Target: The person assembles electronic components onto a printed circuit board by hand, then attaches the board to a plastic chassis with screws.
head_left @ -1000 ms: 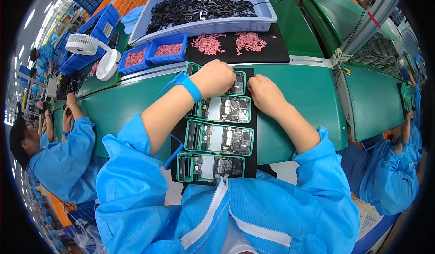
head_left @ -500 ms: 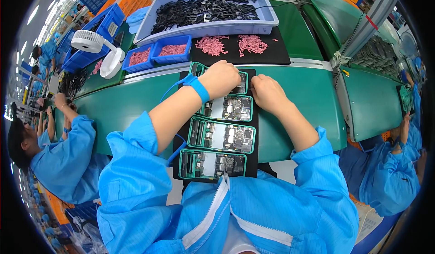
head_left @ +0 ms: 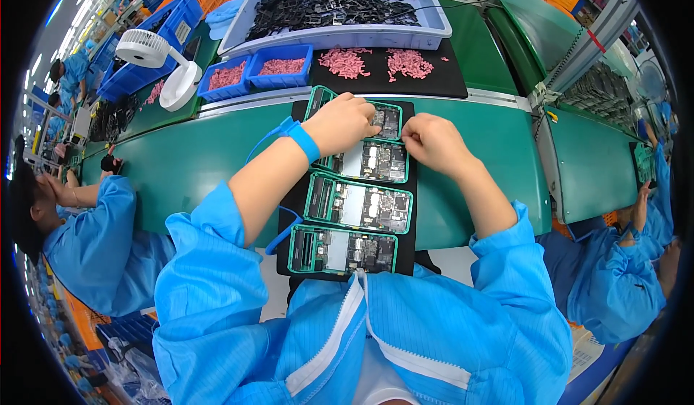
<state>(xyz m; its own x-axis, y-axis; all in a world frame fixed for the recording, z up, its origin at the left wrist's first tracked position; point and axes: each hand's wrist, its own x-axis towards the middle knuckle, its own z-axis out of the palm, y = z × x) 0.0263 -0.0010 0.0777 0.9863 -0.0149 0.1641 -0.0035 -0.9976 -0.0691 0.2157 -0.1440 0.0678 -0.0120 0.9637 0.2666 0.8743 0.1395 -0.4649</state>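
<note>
- Handsets, opened, in green frames: four, in a column on the long black mat (head_left: 405, 252), the landmark for this list. The farthest handset (head_left: 388, 121) lies at the mat's far end, under the left hand and just left of the right hand; the second (head_left: 383, 160), third (head_left: 360, 201) and nearest (head_left: 343, 251) follow toward the wearer.
- Left hand (head_left: 343, 124): one, fingers bent down over the farthest handset; whether they grip anything, cannot tell.
- Right hand (head_left: 436, 143): one, fingers curled and drawn together beside that handset's right end; contents hidden.
- Wrist strap (head_left: 303, 142), blue: one, on the left wrist.
- Pink pieces: two heaps (head_left: 344, 63) (head_left: 409, 64), beyond the mat; pieces uncounted.
- Blue bins (head_left: 220, 94) (head_left: 282, 81): two, beyond the mat to its left, holding more pink pieces.
- Tub (head_left: 405, 41), pale blue: one, farther beyond the mat, filled with black parts (head_left: 325, 11).
- Counter (head_left: 484, 173), green: one, under the mat.
</note>
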